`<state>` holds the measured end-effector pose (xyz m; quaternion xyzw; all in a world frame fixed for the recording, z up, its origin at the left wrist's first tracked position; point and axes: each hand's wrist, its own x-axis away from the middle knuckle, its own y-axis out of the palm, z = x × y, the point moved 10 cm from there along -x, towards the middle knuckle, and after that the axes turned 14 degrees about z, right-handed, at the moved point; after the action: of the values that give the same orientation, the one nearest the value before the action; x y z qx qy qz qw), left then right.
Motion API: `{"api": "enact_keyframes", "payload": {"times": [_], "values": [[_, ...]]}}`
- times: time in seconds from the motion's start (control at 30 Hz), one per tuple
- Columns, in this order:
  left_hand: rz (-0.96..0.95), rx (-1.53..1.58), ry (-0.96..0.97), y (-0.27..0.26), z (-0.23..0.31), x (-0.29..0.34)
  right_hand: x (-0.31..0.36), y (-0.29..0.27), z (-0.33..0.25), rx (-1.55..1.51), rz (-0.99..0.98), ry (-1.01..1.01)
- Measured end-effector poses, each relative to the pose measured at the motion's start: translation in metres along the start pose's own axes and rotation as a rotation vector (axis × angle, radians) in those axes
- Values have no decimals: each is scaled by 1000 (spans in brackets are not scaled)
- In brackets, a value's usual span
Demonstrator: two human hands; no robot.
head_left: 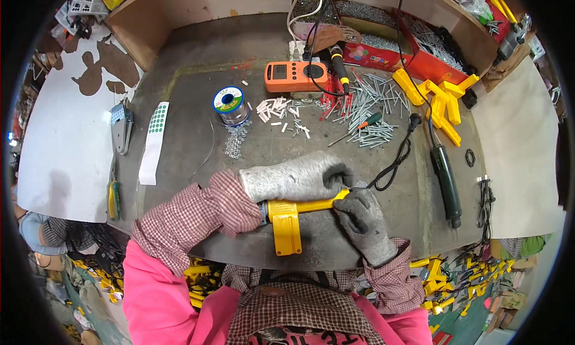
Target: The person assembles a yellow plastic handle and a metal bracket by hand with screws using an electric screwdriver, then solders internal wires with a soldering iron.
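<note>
- Pointing rightward by the counter's (329, 246) near edge, the yellow tool (286, 225) looked light, stiff and smooth, likely plastic; its broad block seemed the surest place to take hold.
- The right hand (362, 216) was narrowed at the tip of the tool's slim bar, fingers bent.
- The left hand (299, 176) lay over that bar, fingers curled, holding it from above; its underside was hidden.
- Beyond, the black cord (409, 142) looked limp, best lifted by its plug (414, 120).

Gloved left hand (314, 176) and right hand (364, 220) at yellow piece (286, 226) near desk's (194, 63) front edge. Orange meter (293, 78) toward back edge; yellow parts (439, 108) near back right corner.
</note>
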<state>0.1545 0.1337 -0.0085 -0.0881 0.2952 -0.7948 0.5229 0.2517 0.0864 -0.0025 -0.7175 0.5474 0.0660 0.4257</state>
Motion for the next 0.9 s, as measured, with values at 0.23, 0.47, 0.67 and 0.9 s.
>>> {"api": "enact_keyframes", "payload": {"times": [0.23, 0.47, 0.67, 0.9], "values": [[-30, -11, -91, 6, -12, 9, 2, 1, 0, -15, 24, -32], [-4, -230, 52, 1, 0, 28, 2, 0, 2, -22, 29, 14], [46, -96, -98, -3, -9, 14, 1, 0, 1, -20, 39, -4], [52, -111, -82, 4, -7, 21, 2, -1, 4, -39, 29, 31]]}}
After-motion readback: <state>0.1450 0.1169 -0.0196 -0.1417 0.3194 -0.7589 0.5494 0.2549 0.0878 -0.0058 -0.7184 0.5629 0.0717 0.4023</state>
